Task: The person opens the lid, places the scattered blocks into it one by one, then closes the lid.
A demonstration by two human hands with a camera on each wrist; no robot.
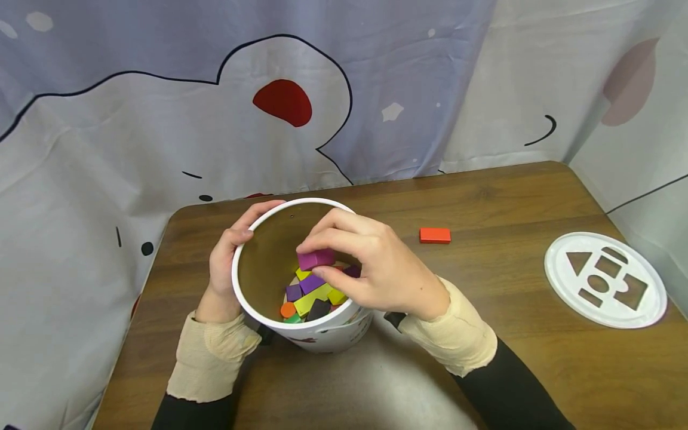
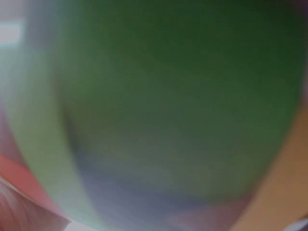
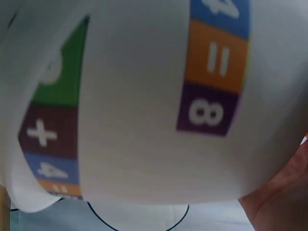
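Note:
A white bucket (image 1: 236, 280) stands tilted on the table, with several coloured blocks inside it. My left hand (image 1: 223, 269) grips its left rim, thumb over the edge. Inside the opening my right hand (image 1: 365, 251) pinches a purple block (image 1: 316, 259) between thumb and fingers. Below it lie a yellow block (image 1: 313, 300), an orange round block (image 1: 288, 310) and a black block (image 1: 319, 309). The left wrist view holds only a blurred green surface (image 2: 183, 96) close up. In the right wrist view the bucket's printed wall (image 3: 134, 106) fills most of the frame.
A red rectangular block (image 1: 435, 235) lies on the wooden table (image 1: 500, 215) right of the bucket. Farther right rests a white round lid (image 1: 607, 240) with shaped cut-outs. A patterned curtain (image 1: 387, 71) hangs behind the table.

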